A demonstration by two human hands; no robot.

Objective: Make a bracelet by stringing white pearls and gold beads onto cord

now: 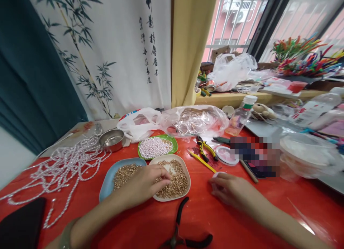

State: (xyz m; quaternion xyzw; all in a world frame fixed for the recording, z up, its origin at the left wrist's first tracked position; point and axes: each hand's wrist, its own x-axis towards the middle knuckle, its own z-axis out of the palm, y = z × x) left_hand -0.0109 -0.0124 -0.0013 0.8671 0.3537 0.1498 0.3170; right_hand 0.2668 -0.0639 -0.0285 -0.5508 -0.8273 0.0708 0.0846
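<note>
Your left hand [147,179] was over the gold beads [176,184] in the cream plate [156,161], your right hand [229,186] near the yellow stick [201,161], its long axis slanting right toward you. Your fingers were curled; whether gripping, I couldn't tell.

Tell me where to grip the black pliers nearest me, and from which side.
Probably both handles of the pliers, with the right hand coming from the far, right-hand side: they splay open that way, one pointing away, the other rightward.
</note>
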